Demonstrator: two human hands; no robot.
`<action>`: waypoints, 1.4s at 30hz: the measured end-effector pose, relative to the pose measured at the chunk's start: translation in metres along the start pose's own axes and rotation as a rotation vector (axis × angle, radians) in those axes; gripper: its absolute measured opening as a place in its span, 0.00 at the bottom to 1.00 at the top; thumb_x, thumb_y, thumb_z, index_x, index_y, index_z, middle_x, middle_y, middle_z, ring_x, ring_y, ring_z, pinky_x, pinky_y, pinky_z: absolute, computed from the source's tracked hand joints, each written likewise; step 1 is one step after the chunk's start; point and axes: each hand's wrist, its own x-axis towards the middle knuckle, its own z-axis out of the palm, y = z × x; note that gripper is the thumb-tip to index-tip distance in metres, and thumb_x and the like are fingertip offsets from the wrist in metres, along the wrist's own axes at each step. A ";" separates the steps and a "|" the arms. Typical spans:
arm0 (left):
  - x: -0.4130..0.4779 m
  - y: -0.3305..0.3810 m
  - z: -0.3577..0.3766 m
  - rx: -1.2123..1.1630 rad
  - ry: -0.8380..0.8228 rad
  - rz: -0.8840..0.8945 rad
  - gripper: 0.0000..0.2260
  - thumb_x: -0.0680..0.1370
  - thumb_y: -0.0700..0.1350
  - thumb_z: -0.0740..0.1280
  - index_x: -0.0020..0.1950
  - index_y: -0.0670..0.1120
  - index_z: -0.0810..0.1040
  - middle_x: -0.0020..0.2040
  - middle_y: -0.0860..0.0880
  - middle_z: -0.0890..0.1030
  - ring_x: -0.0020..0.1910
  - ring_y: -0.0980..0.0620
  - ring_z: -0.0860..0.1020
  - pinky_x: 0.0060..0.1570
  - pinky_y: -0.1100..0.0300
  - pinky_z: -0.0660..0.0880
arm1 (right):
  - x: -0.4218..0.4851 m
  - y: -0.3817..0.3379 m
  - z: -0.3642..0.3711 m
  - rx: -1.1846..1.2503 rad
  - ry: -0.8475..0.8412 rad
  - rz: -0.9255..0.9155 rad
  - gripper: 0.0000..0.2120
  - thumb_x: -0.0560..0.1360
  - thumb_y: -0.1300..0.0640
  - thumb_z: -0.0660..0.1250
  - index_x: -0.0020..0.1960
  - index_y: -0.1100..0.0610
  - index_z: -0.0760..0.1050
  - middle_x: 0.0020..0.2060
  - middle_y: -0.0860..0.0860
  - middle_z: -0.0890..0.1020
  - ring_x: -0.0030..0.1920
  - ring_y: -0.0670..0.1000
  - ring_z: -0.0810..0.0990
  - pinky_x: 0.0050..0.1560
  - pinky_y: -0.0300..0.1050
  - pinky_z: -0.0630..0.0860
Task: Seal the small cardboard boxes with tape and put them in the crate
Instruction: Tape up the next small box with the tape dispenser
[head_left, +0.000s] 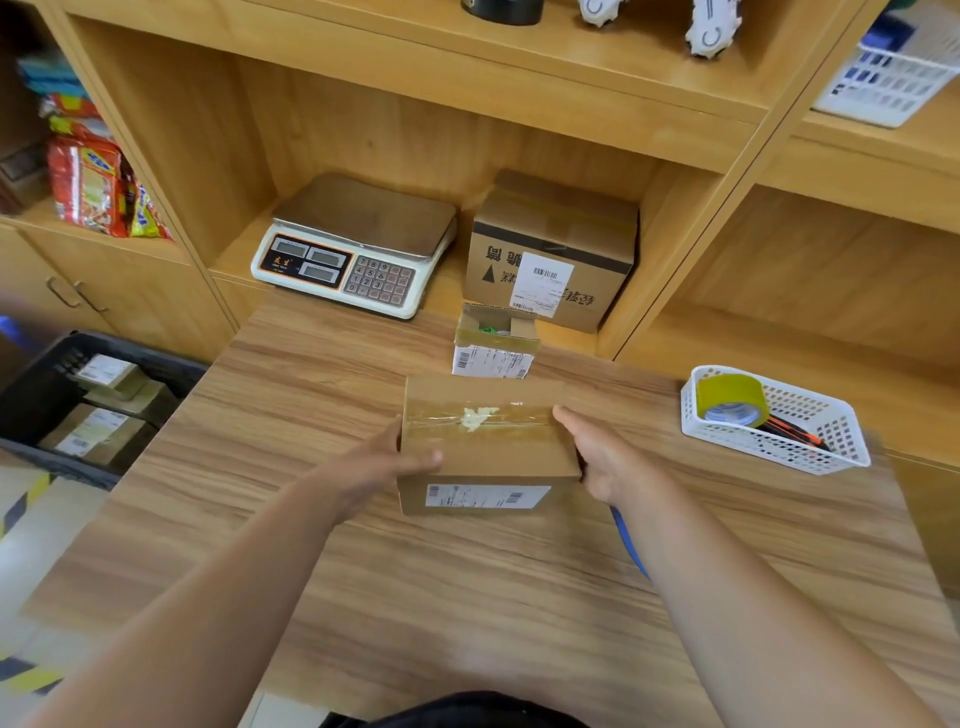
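A small cardboard box (488, 447) with clear tape across its closed top sits in the middle of the wooden table (363, 571). My left hand (384, 462) grips its left side, thumb lying on the top face. My right hand (597, 452) holds its right side, fingers against the edge. Just behind it stands a smaller box (493, 343) with its top flaps open. The dark crate (47, 384) sits on the floor at the left and holds several labelled boxes. A yellow-green tape roll (732, 400) lies in a white basket (810, 457) on the right.
A weighing scale (358, 244) and a larger taped carton (550, 249) sit in the shelf recess behind the table. Snack packets (88, 182) fill the left shelf. A red-and-black tool lies in the white basket. A blue strap (628, 540) hangs below my right wrist.
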 end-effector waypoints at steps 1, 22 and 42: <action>0.000 -0.004 -0.001 0.018 -0.028 0.022 0.38 0.63 0.50 0.79 0.70 0.54 0.66 0.60 0.54 0.80 0.60 0.55 0.77 0.61 0.57 0.71 | 0.001 0.002 -0.001 0.006 -0.023 -0.002 0.14 0.79 0.47 0.63 0.56 0.56 0.77 0.49 0.54 0.83 0.49 0.53 0.81 0.47 0.47 0.76; 0.010 0.003 -0.005 0.319 0.545 -0.042 0.17 0.78 0.61 0.59 0.51 0.51 0.78 0.46 0.52 0.82 0.46 0.50 0.79 0.50 0.53 0.75 | -0.003 0.043 0.027 -0.103 0.111 -0.327 0.08 0.80 0.54 0.62 0.58 0.52 0.73 0.48 0.44 0.80 0.47 0.43 0.77 0.43 0.39 0.71; 0.024 -0.020 -0.010 0.132 0.383 0.085 0.17 0.79 0.49 0.64 0.67 0.52 0.71 0.52 0.57 0.80 0.51 0.54 0.78 0.49 0.57 0.74 | 0.013 0.058 0.049 -0.275 0.355 -0.494 0.18 0.76 0.48 0.65 0.65 0.48 0.70 0.52 0.43 0.81 0.53 0.47 0.79 0.57 0.49 0.74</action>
